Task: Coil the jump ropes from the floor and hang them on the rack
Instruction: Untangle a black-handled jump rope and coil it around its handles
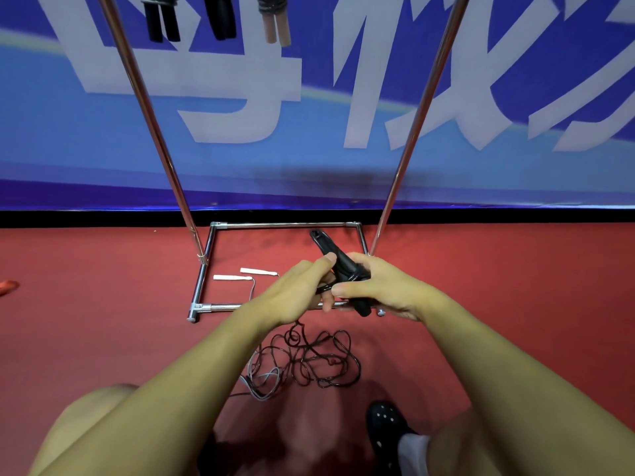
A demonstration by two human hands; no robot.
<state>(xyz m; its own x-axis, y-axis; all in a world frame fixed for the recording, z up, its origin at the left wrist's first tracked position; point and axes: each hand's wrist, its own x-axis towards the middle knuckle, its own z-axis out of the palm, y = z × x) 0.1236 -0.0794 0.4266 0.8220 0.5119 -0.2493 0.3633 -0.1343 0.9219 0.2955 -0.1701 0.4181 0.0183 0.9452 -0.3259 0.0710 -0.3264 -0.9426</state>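
Gripping paired black plastic rope handles (338,266), right hand (374,290) anchors | left hand (295,293) pinches thin black cord (319,362), ready for coiling.

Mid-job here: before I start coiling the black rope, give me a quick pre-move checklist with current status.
1. Black handles held together in right hand: ok.
2. Left hand pinching the cord beside the handles: ok.
3. Black cord free of tangles on the floor: not ok, piled in loops.
4. Black cord clear of the grey cord: cannot tell, they overlap.
5. White handles out of the way: ok.
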